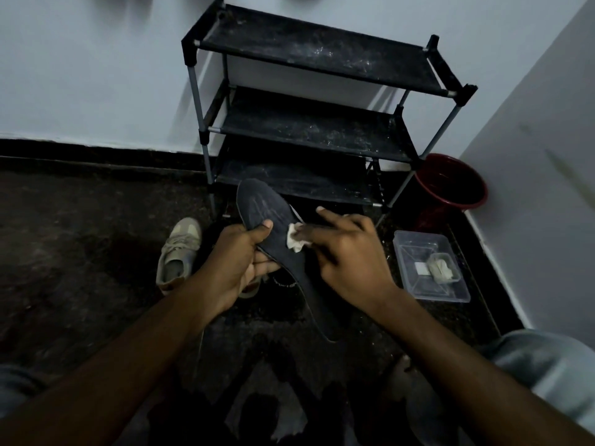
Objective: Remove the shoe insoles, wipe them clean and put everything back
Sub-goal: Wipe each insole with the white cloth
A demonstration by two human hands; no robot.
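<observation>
A black shoe rack (315, 130) stands on the dark floor (80, 252). A beige shoe (178, 252) lies front-left of it. A clear box (415, 284) and a red bucket (467, 206) sit to its right.

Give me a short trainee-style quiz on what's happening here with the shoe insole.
1. True or false: the left hand grips the dark insole.
2. What does the right hand hold against the insole? A) a brush B) a pale cloth C) a sponge
3. What colour is the bucket beside the shoe rack?

Key: 1 true; 2 B; 3 red.
</observation>
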